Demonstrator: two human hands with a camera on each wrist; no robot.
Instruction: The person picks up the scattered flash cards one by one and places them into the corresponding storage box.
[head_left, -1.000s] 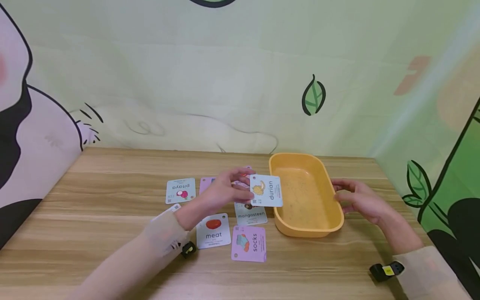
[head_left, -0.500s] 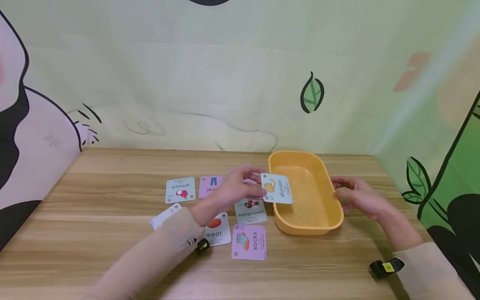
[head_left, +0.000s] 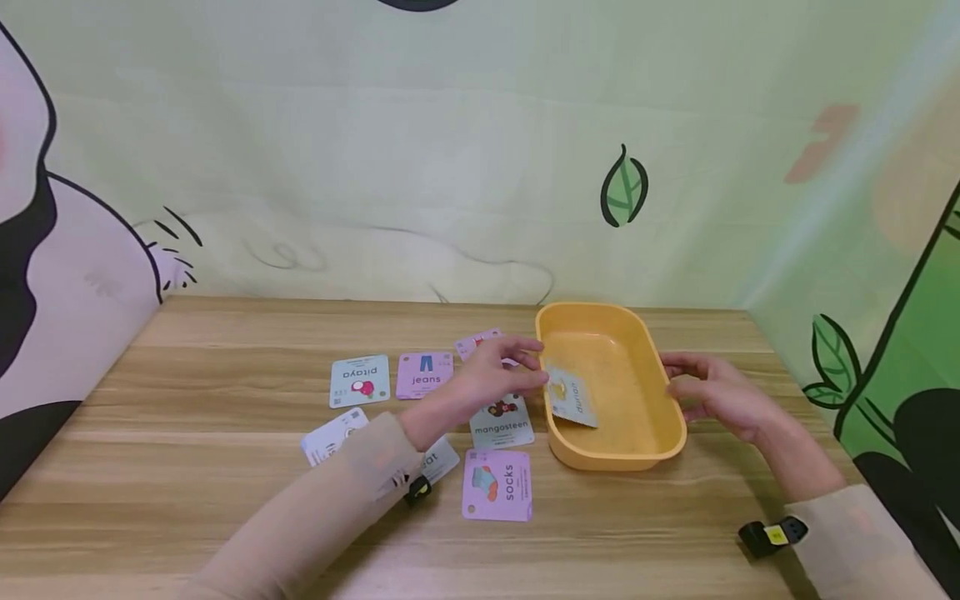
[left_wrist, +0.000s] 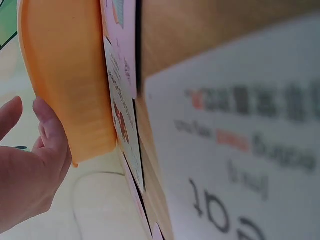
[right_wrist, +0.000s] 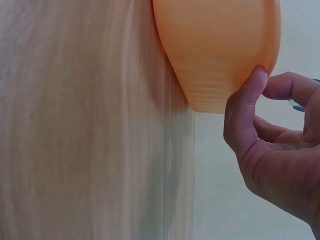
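In the head view, a pale blue durian card [head_left: 573,398] leans tilted inside the left part of a yellow plastic tray [head_left: 618,460]. My left hand [head_left: 487,375] is by the tray's left rim, its thumb and fingers spread apart and holding nothing. The left wrist view also shows this hand [left_wrist: 35,160] with a gap between thumb and fingers beside the tray's orange-looking wall [left_wrist: 70,75]. My right hand [head_left: 720,396] holds the tray's right edge, fingers bent. In the right wrist view, a fingertip of that hand [right_wrist: 280,145] presses near the rim.
Several picture cards lie left of the tray: pitaya [head_left: 360,382], jeans [head_left: 424,375], mangosteen [head_left: 502,425], socks [head_left: 497,486]. My left sleeve [head_left: 322,508] partly covers a meat card [head_left: 441,460] and a white card [head_left: 330,435]. A printed cloth wall [head_left: 375,167] stands behind the wooden table [head_left: 225,350].
My left hand has moved right to the tray and let go of the durian card, which has dropped inside. The right hand stays at the tray's right edge.
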